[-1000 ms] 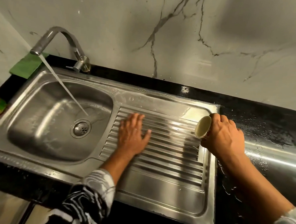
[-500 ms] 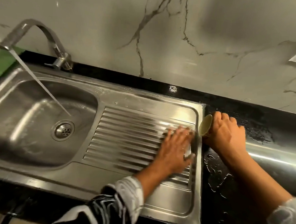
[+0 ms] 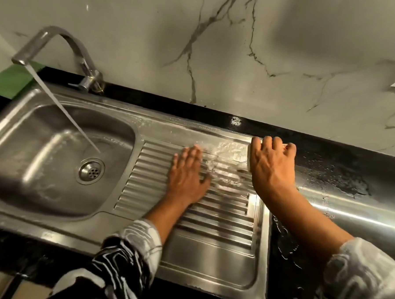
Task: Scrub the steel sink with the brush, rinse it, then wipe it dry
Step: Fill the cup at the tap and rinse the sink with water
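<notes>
The rectangular stainless-steel sink (image 3: 209,253) sat recessed in a glossy black countertop (image 3: 328,170), with its bowl to the left and its ribbed draining board to the right. A curved steel tap (image 3: 60,34) at the back left corner was running, its stream of water (image 3: 63,110) falling at a slant into the bowl near the round drain strainer (image 3: 91,171). The left hand (image 3: 186,178) lay palm down on the ribs of the draining board, fingers straight and slightly spread, holding nothing. The right hand (image 3: 271,167) was at the board's back right corner, its fingers curled round a small pale cup (image 3: 249,155) that it mostly hid; only the rim edge showed beside the thumb. A sheet of water (image 3: 223,164) lay across the ribs between the two hands. Droplets stood on the countertop to the right. A green cloth (image 3: 10,80) lay behind the tap's spout, against the white marble-veined wall (image 3: 220,47).
</notes>
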